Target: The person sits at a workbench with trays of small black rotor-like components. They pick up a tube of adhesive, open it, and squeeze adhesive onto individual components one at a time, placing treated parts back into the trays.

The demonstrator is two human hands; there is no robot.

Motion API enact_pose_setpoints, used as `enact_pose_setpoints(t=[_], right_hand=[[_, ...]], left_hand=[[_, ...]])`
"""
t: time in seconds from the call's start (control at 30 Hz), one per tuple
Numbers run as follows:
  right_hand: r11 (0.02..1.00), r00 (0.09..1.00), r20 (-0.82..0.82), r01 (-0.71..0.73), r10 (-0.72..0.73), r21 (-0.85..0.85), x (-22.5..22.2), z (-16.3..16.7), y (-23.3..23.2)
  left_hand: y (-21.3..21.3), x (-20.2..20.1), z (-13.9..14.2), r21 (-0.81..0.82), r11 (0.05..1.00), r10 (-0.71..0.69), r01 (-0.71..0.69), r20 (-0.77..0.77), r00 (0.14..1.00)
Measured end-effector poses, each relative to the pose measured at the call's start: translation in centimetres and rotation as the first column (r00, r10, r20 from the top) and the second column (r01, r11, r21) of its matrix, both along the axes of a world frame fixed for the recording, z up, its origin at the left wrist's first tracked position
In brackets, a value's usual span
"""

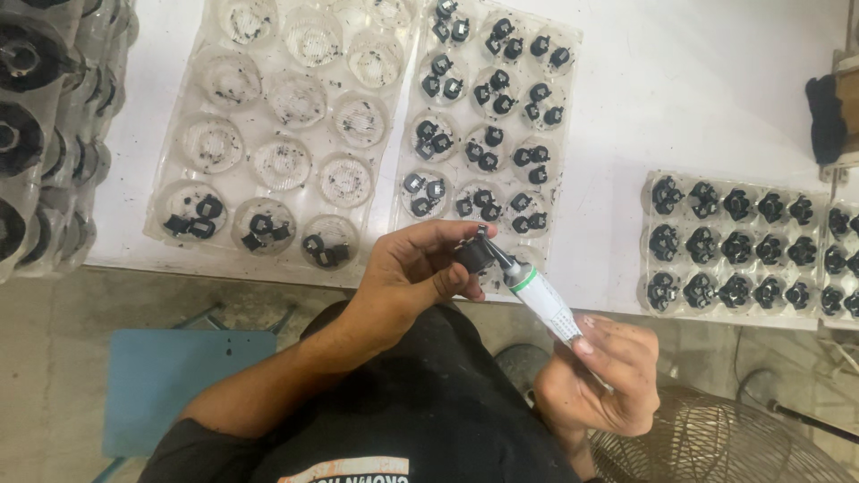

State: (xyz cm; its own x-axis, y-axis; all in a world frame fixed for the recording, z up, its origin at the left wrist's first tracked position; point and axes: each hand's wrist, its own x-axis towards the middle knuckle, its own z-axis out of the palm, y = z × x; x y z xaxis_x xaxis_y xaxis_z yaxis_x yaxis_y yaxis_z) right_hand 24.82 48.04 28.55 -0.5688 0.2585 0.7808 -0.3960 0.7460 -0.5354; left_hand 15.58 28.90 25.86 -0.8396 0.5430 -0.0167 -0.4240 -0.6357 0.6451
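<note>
The right hand grips a small white tube whose long axis runs diagonally, nozzle pointing up-left onto the 1 small black part pinched in the fingers of the left hand, just over the near edge of the white table. 4 clear trays lie flat there: a mostly empty tray with parts in 3 cups, a middle tray behind the hands, a right tray with 3 rows of 5 black pieces, and another tray cut off by the frame. A stack of trays stands at left, a wire fan below right.

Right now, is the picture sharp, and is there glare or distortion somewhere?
Head view: the left hand, black part and white tube in the right hand look sharp; the white table is bright, almost washed out; the clear trays glint; the left-edge stack looks stretched.
</note>
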Motion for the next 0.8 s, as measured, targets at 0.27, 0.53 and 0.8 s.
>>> enact_pose_setpoints(t=[0.27,0.53,0.8], right_hand=[[1.0,0.999,0.041,-0.007,0.008,-0.019,0.1,-0.1,0.1],[1.0,0.997,0.064,0.031,-0.031,-0.001,0.1,-0.4,0.1],[0.999,0.995,0.098,0.003,-0.008,0.045,-0.4,0.3,0.8]], left_hand=[[0.2,0.1,-0.7,-0.009,1.0,-0.009,0.009,0.034,0.999],[0.5,-0.1,-1.4,0.075,0.997,-0.04,0.031,0.123,0.992],[0.9,-0.5,-2.8,0.171,0.983,-0.105,0.075,0.176,0.979]])
